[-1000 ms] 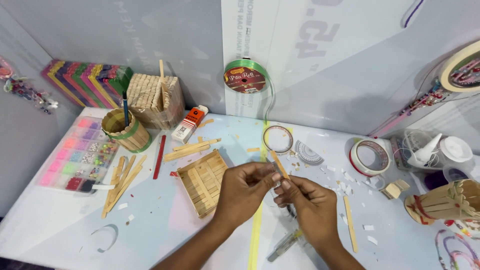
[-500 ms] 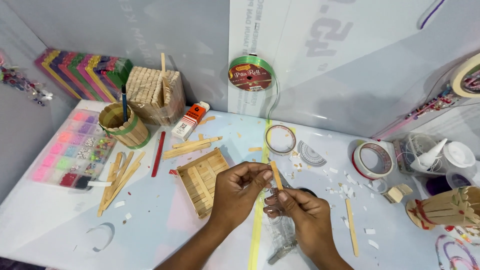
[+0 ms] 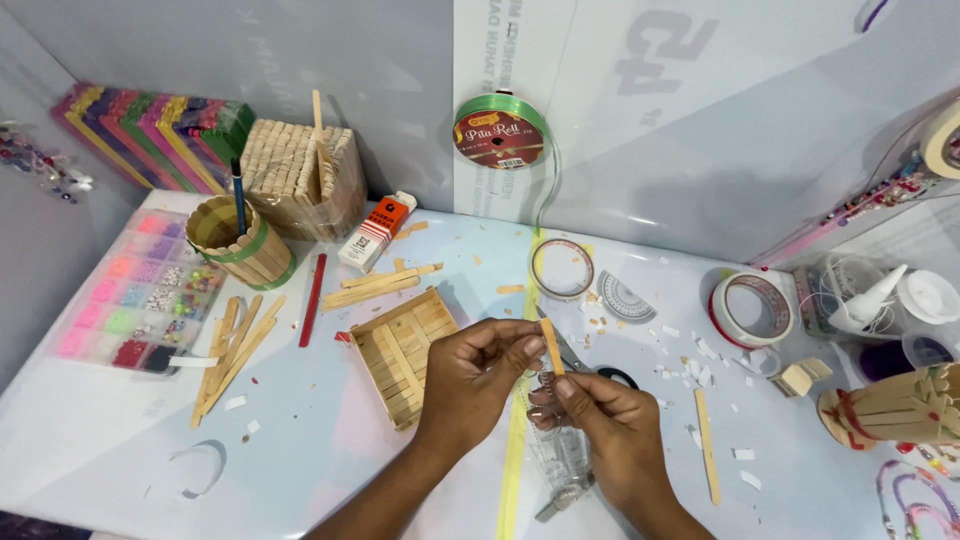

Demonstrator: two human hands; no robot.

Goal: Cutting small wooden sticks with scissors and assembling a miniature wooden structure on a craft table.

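Observation:
My left hand (image 3: 470, 385) and my right hand (image 3: 598, 425) meet over the middle of the white table (image 3: 90, 420). Together they pinch a short wooden craft stick (image 3: 551, 346), held nearly upright between the fingertips. Just left of my left hand lies a square tray built of craft sticks (image 3: 405, 352). Under my right hand I see black-handled scissors (image 3: 600, 372) and a clear ruler (image 3: 560, 465). A yellow-green ribbon strip (image 3: 516, 450) runs down the table between my wrists.
Loose craft sticks (image 3: 232, 345), a red stick (image 3: 314, 300), a bead organiser (image 3: 130, 300), a stick-built cup with a pen (image 3: 238, 242), a stick box (image 3: 300, 180), a glue tube (image 3: 376, 232), tape rolls (image 3: 752, 308), a ribbon spool (image 3: 498, 135) and a stick bundle (image 3: 895, 405) surround the hands.
The short stick has been turned more upright between my fingertips. My hands stay together at the table's middle; the view has shifted slightly.

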